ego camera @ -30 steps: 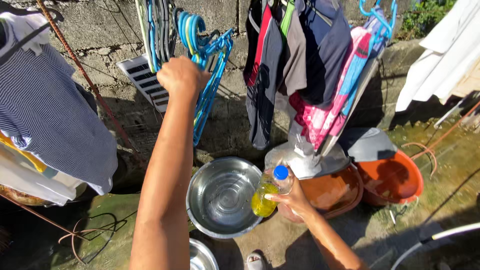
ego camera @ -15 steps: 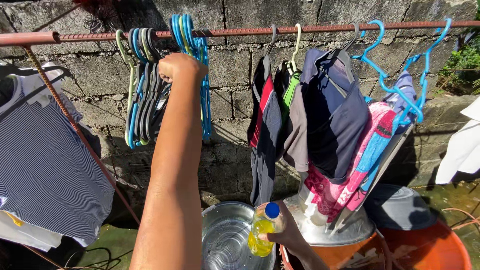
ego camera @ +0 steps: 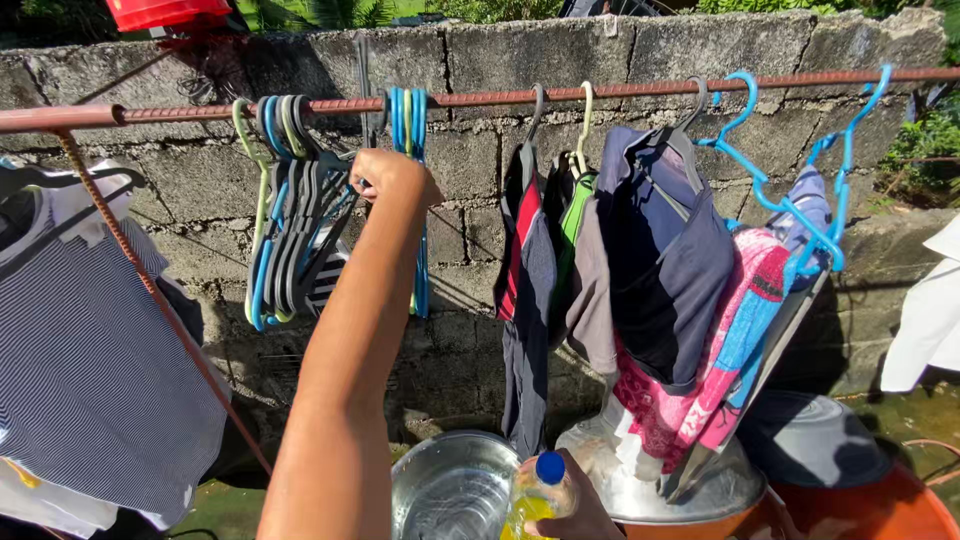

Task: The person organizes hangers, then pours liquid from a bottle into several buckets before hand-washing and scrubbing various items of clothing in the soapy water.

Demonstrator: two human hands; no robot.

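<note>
Now, left hand: my left hand [ego camera: 385,180] is up at the rusty rail [ego camera: 600,92]; its fingers are curled on the bunch of empty hangers [ego camera: 290,215], grey and blue and green; I think it has hold of one, but I cannot tell which
Right hand: my right hand [ego camera: 575,510] is low, near the bottom edge; it is closed round a small bottle [ego camera: 535,495] with yellow stuff inside and a blue cap
Bottle spot: it sits just over the shiny metal bowl [ego camera: 450,490]; the cap is on
Done, I think: some clothes [ego camera: 660,270] already hang on the rail, dark ones and a pink one
Left, I think: many hangers are bare; no hanger is off the rail yet
Nearby: a striped shirt [ego camera: 90,370] hangs on the left; an orange tub [ego camera: 900,510] sits on the right by the block wall [ego camera: 480,60]
</note>
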